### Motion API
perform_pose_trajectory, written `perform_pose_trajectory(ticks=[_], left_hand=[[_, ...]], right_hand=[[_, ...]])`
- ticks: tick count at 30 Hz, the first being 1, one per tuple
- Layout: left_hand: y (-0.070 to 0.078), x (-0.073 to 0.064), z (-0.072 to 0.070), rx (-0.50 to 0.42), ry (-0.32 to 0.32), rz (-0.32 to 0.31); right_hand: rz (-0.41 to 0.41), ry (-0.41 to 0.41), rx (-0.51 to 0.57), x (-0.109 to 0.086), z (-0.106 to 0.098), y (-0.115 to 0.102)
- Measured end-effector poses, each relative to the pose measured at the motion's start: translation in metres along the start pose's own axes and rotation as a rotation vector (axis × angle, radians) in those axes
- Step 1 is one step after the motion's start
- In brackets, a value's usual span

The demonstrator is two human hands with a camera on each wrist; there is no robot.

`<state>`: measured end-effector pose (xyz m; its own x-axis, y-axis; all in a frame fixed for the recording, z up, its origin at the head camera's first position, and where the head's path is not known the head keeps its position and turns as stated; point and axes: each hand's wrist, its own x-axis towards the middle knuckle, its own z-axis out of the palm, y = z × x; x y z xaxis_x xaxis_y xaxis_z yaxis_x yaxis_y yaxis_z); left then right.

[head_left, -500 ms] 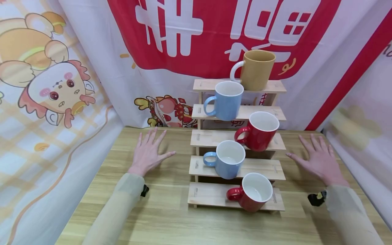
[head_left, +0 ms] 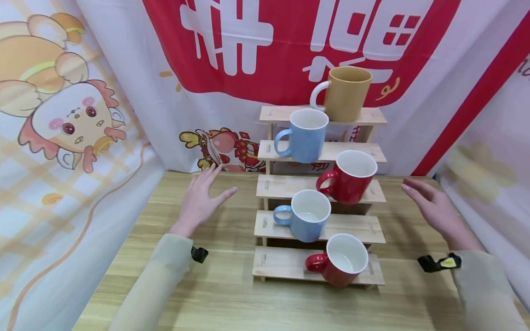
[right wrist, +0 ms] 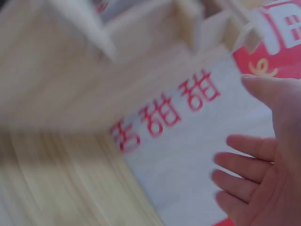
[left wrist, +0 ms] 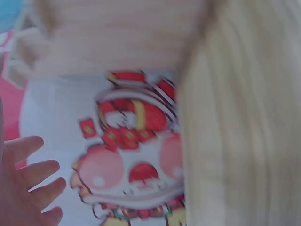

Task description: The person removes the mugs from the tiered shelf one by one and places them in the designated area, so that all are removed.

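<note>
My left hand (head_left: 198, 200) hovers left of a stepped wooden rack (head_left: 269, 263), its fingers loosely extended and holding nothing. To the rack's right, my right hand (head_left: 434, 211) is turned on its side, also holding nothing; its fingers (right wrist: 244, 172) look relaxed in the right wrist view. One mug stands on each step. From the top they are a tan mug (head_left: 348, 96) with a white handle, a light blue mug (head_left: 307, 140), a red mug (head_left: 352, 181), another light blue mug (head_left: 308, 220) and another red mug (head_left: 343, 264). All their handles point left.
The rack stands on a wood-grain table (head_left: 232, 299). Printed white cloth (head_left: 174, 133) hangs behind the table and along both sides, with a large red patch at the back. A dark strap (head_left: 439, 263) is at the right wrist.
Both hands were spread flat on the table, palms down. Now they have lifted and rolled inward, with their fingers closer together. The mugs and rack have not moved.
</note>
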<state>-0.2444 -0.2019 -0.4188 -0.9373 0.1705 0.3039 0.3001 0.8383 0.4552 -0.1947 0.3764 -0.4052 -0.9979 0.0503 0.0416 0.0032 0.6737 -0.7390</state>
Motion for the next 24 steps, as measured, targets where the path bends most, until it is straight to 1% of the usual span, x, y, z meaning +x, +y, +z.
perform_pose_trajectory(ticks=[4,6,8,10,13,16,20,23,24], left_hand=[[0.021,-0.004,-0.012,-0.286,0.03,-0.083],[0.031,-0.005,-0.016,-0.389,0.045,-0.116],[0.041,-0.006,-0.019,-0.456,0.066,-0.121],[0.05,-0.005,-0.021,-0.508,0.093,-0.099],[0.064,-0.002,-0.024,-0.583,0.14,-0.024],[0.087,0.003,-0.035,-0.646,0.164,0.031],[0.107,0.02,-0.044,-0.723,0.176,0.071],[0.114,0.04,-0.046,-0.797,0.185,0.12],[0.119,0.046,-0.049,-0.825,0.185,0.138]], right_hand=[[0.047,-0.045,0.095,-0.012,0.005,-0.009],[0.058,-0.072,0.129,-0.019,0.011,-0.01],[0.083,-0.106,0.157,-0.026,0.018,-0.01],[0.107,-0.126,0.16,-0.034,0.026,-0.01],[0.131,-0.145,0.139,-0.044,0.04,-0.008],[0.146,-0.139,0.123,-0.05,0.054,-0.006],[0.174,-0.125,0.154,-0.054,0.067,-0.005],[0.19,-0.111,0.211,-0.057,0.073,-0.004],[0.192,-0.105,0.231,-0.058,0.074,-0.004]])
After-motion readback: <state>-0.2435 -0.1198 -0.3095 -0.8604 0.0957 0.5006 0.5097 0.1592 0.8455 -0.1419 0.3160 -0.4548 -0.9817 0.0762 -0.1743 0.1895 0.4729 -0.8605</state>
